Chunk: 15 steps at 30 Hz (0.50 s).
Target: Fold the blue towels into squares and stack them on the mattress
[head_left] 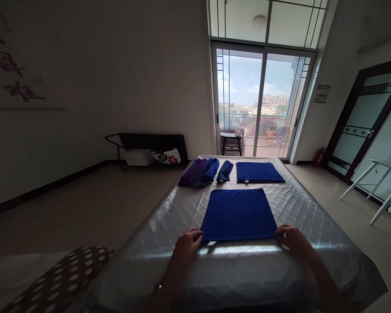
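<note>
A blue cloth (237,215), smooth and nearly square, lies flat on the table with a small white tag (211,243) at its near left edge. My left hand (189,243) pinches its near left corner between thumb and fingers. At the near right corner, my right hand (292,238) grips the cloth in the same way. Beyond it lies a neat stack of flat blue cloths (260,171), also with a white tag. To the left of that stack are a rolled or folded blue cloth (225,171) and a heap of purple and blue cloths (200,172).
A silvery quilted cover (169,226) spreads over the table. Brown polka-dot fabric (74,274) sits at the lower left. A black bench (153,141) with a white box (137,157) stands by the wall. At the right is a white-legged table (387,164); sliding glass doors are ahead.
</note>
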### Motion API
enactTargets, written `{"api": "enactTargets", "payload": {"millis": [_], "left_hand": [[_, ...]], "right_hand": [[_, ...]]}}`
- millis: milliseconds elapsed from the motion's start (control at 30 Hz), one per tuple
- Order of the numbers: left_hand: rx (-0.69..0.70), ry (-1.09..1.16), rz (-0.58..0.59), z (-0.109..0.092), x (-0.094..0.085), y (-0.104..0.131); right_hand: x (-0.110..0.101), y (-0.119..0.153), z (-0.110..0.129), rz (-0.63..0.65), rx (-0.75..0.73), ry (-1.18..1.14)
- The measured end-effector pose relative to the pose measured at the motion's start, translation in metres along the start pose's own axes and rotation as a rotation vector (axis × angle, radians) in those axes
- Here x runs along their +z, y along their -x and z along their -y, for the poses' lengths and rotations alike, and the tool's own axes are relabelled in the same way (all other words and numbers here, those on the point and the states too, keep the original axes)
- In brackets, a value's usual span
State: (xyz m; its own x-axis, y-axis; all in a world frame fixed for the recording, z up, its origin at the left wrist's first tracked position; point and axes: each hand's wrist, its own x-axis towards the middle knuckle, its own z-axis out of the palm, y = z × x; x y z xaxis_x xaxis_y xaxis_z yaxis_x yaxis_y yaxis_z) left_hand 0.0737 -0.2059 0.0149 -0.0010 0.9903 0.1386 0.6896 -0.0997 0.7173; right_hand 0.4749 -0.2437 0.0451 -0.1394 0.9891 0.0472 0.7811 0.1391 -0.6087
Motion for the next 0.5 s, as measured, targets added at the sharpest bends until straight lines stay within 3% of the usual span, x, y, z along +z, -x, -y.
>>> {"api": "enactTargets", "payload": {"millis": [267,400,500], "left_hand": [[0.052,-0.264,0.027,0.002,0.005,0.008],[0.15,-0.39,-0.071,0.001,0.013,0.003],[0.246,-0.373,-0.079,-0.024,0.036,-0.011]], "right_hand": [[-0.013,-0.011,0.024,0.108,0.053,0.242],[0.012,-0.031,0.03,-0.079,0.03,0.288],[0.039,-0.046,0.029,-0.152,0.046,0.329]]}}
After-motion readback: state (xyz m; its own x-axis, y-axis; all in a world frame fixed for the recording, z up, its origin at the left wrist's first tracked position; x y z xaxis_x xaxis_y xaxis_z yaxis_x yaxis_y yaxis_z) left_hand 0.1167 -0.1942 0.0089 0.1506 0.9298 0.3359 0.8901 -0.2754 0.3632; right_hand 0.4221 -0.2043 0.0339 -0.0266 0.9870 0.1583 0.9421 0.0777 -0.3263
